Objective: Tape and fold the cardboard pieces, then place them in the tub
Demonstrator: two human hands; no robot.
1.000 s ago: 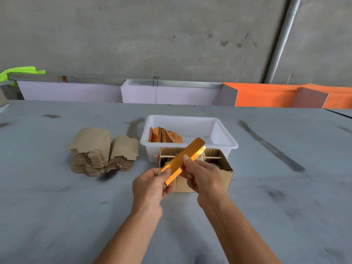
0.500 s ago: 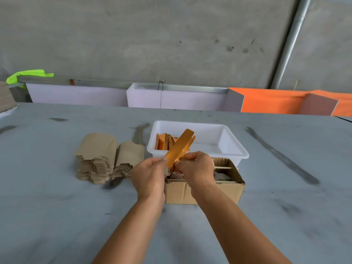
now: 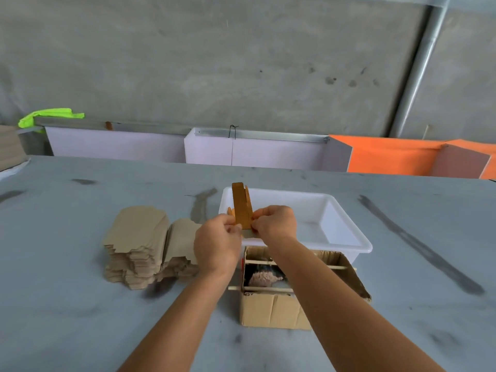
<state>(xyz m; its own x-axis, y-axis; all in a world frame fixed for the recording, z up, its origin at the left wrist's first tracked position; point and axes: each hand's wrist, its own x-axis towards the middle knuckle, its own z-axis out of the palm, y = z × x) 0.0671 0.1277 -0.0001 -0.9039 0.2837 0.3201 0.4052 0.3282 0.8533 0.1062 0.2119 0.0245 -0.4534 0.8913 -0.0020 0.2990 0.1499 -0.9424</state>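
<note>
A folded orange-brown cardboard piece (image 3: 241, 208) stands upright over the near left corner of the white tub (image 3: 346, 232). My left hand (image 3: 217, 242) pinches its lower left edge and my right hand (image 3: 276, 224) pinches its lower right edge. Other folded orange pieces in the tub are mostly hidden behind my hands. Two stacks of flat brown cardboard pieces (image 3: 150, 245) lie left of the tub.
An open cardboard box (image 3: 273, 310) with thin wooden sticks across its top sits just in front of the tub, under my right forearm. White and orange boards (image 3: 268, 154) stand along the table's far edge. Grey tabletop (image 3: 67, 304) spreads around.
Both hands have carried the cardboard piece forward from above the box to over the tub's near left corner, and it has turned from slanted to upright.
</note>
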